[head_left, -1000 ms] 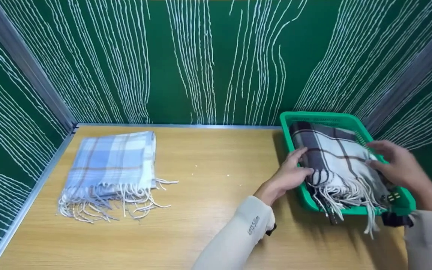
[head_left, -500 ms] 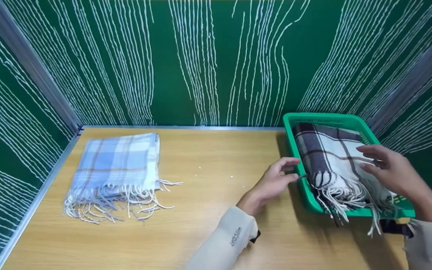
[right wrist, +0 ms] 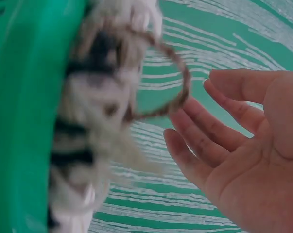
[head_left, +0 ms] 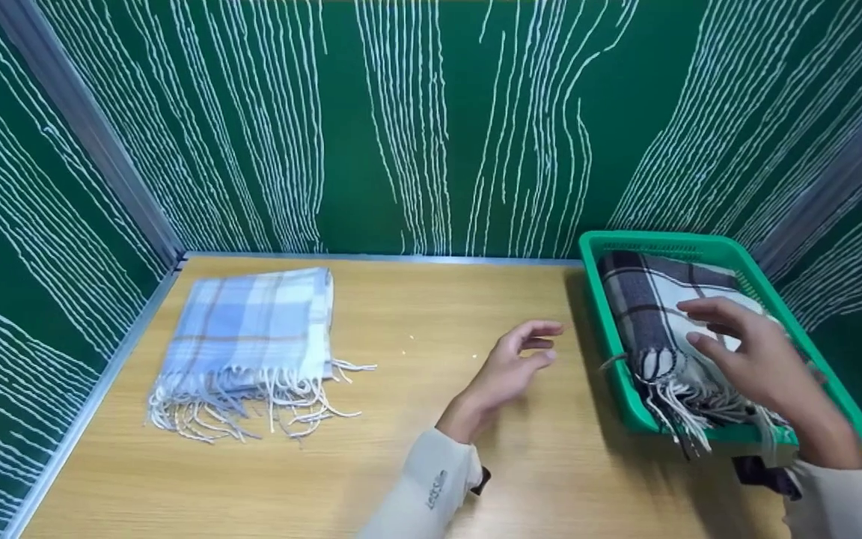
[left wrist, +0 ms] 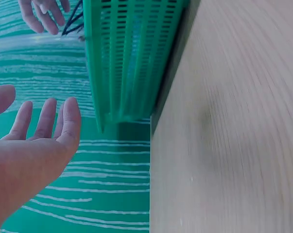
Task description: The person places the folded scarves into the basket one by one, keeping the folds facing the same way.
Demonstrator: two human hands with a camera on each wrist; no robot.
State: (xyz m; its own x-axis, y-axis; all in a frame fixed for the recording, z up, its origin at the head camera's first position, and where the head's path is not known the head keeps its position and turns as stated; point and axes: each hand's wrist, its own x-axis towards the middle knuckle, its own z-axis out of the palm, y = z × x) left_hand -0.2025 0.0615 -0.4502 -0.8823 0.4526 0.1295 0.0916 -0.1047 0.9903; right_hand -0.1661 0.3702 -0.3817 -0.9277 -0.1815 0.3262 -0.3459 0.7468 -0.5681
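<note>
A folded dark-and-white plaid scarf (head_left: 637,307) lies in the green basket (head_left: 659,236) on the right, its fringe hanging over the front rim. My right hand (head_left: 760,359) hovers above it with fingers loosely bent, holding nothing. In the right wrist view, that hand (right wrist: 248,145) is beside the blurred fringe (right wrist: 97,116); whether a fingertip touches a strand I cannot tell. My left hand (head_left: 509,367) is over the table left of the basket, fingers relaxed and apart from everything. Farther left, a folded light blue-and-white plaid scarf (head_left: 251,322) lies flat, fringe toward me.
The wooden table (head_left: 461,299) meets a green wall (head_left: 371,150) with white wavy lines at the back. Grey posts (head_left: 94,127) stand in the corners. Small white specks lie on the tabletop between the blue scarf and my left hand.
My left hand has let go of the basket scarf's edge and drawn back left over the table. My right hand has lifted off the scarf. The view has shifted slightly.
</note>
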